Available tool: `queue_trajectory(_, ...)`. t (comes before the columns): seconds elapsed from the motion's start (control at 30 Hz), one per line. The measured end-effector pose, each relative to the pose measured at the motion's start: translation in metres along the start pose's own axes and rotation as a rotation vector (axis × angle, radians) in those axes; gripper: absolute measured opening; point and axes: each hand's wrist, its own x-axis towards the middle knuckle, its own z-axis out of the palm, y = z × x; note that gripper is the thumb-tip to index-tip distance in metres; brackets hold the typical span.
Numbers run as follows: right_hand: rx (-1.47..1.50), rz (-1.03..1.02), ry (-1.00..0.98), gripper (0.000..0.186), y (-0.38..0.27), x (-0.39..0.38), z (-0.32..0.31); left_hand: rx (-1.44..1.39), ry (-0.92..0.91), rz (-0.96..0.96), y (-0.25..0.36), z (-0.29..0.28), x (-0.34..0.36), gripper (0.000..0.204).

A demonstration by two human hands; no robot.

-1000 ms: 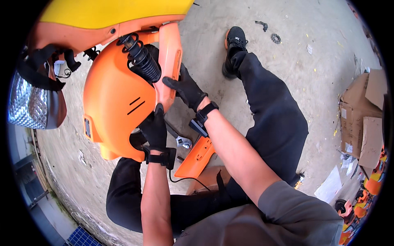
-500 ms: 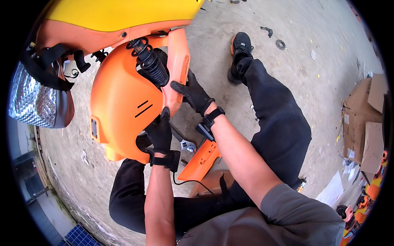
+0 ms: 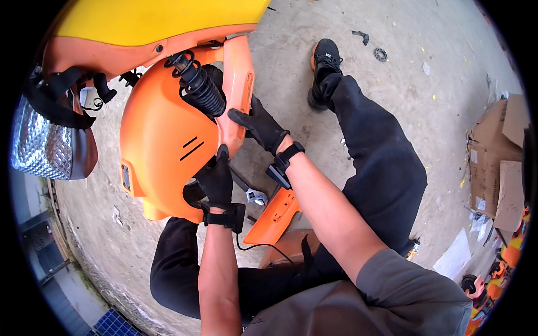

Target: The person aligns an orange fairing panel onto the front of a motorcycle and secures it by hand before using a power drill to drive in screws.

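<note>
In the upper left of the frame an orange scooter fender [image 3: 162, 151] hangs under a yellow body panel [image 3: 157, 19]. Both hands wear black gloves. The left hand [image 3: 216, 179], at centre frame, grips the lower right edge of the fender, fingers curled on the plastic. The right hand [image 3: 259, 126], just right of centre and slightly higher, presses its fingers against the narrow orange side panel [image 3: 238, 89] that runs up beside the fender; whether it clamps that panel or only rests on it I cannot tell. The 2 hands are near each other but apart. A black coiled shock absorber [image 3: 197, 84] slants between the fender and the side panel. Below the hands, on the concrete floor [image 3: 392, 67], lie an adjustable wrench [image 3: 249, 191] and a loose orange panel piece [image 3: 274, 215]. A silver quilted bag [image 3: 42, 145] hangs at the far left. Flattened cardboard boxes [image 3: 499, 162] lie at the right edge.
</note>
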Motion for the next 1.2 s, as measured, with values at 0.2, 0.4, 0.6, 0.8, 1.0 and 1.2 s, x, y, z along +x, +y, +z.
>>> queue_trajectory(0.2, 0.030, 0.023, -0.004, 0.084, 0.003, 0.001, 0.002, 0.078, 0.019, 0.132, 0.000, -0.004, 0.004, 0.050)
queue_trajectory(0.4, 0.060, 0.051, -0.009, 0.082, 0.008, 0.000, 0.002, 0.026, 0.009, 0.110, -0.002, -0.004, 0.004, 0.044)
queue_trajectory(0.6, 0.063, 0.009, -0.080, 0.086, 0.013, -0.006, 0.006, -0.008, 0.035, 0.141, 0.002, -0.002, 0.005, 0.038)
queue_trajectory(0.8, -0.045, -0.046, -0.082, 0.085, 0.014, -0.009, 0.009, -0.052, 0.034, 0.100, 0.008, 0.002, 0.002, 0.043)
queue_trajectory(1.0, -0.021, -0.060, -0.023, 0.081, 0.018, -0.008, 0.013, -0.086, 0.016, 0.103, 0.005, 0.001, 0.002, 0.043)
queue_trajectory(1.2, 0.013, -0.054, -0.028, 0.076, 0.020, -0.005, 0.013, -0.055, -0.086, 0.076, -0.005, -0.012, 0.000, 0.037)
